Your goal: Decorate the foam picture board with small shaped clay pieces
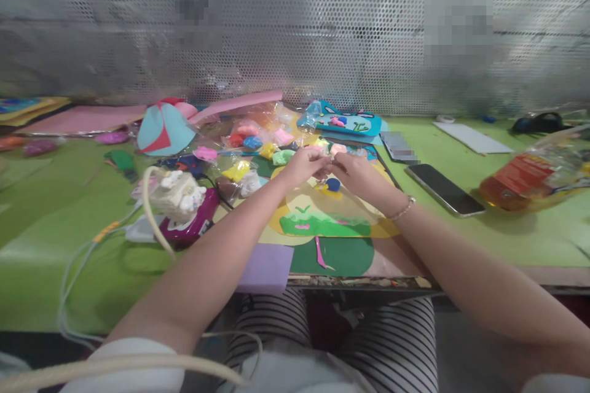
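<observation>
My left hand (305,164) and my right hand (354,171) meet fingertip to fingertip above a craft picture board (322,221) with yellow, green and pink clay shapes. Both hands pinch a tiny piece between them; it is too small to name. A small blue clay ball (332,184) lies on the board just below the hands. Behind them several small bags of coloured clay (258,141) are scattered. A bracelet sits on my right wrist.
A black phone (445,189) lies right of the board, with an orange-labelled plastic bag (534,181) beyond it. A purple device with cables (184,221) and a white toy sit to the left. A purple sheet (266,267) lies at the near edge. A perforated metal wall stands behind.
</observation>
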The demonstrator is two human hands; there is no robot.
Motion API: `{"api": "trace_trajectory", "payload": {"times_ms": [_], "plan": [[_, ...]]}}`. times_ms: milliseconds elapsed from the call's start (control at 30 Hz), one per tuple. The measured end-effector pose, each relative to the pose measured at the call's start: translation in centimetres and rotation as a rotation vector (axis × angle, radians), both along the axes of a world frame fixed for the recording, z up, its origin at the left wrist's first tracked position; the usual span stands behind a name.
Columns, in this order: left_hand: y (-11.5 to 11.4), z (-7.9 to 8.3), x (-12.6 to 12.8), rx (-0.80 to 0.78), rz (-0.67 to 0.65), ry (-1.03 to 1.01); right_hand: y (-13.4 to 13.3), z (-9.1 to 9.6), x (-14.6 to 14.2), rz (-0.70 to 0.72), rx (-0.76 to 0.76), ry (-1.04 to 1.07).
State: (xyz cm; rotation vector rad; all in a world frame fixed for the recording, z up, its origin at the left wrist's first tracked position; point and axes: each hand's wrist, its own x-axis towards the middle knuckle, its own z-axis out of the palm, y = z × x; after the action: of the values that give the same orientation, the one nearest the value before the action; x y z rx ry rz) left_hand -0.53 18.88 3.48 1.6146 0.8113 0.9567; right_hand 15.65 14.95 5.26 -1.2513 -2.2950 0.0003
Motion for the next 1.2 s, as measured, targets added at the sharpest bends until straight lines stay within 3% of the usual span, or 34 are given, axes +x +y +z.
{"api": "trace_trajectory", "payload": {"times_ms": [233, 533, 700, 900, 1067, 1200], "plan": [[-0.29, 0.13, -0.17, 0.045, -0.009, 0.048, 0.04, -0.18, 0.00, 0.106, 0.013, 0.045], [-0.40, 0.37, -0.30, 0.102, -0.033, 0.075, -0.20, 0.31, -0.36, 0.214, -0.261, 0.338], [-0.68, 0.56, -0.26, 0.111, -0.042, 0.087, 0.05, -0.02, -0.17, 0.135, -0.145, 0.233], [-0.43, 0.45, -0.37, 0.118, -0.036, 0.062, -0.04, 0.04, -0.05, 0.233, -0.136, 0.250], [-0.14, 0.12, -0.35, -0.014, -0.091, -0.082, -0.07, 0.34, 0.02, 0.183, -0.148, 0.275], [-0.33, 0.13, -0.17, -0.114, -0.091, -0.081, -0.07, 0.46, 0.15, 0.189, -0.097, 0.211]]}}
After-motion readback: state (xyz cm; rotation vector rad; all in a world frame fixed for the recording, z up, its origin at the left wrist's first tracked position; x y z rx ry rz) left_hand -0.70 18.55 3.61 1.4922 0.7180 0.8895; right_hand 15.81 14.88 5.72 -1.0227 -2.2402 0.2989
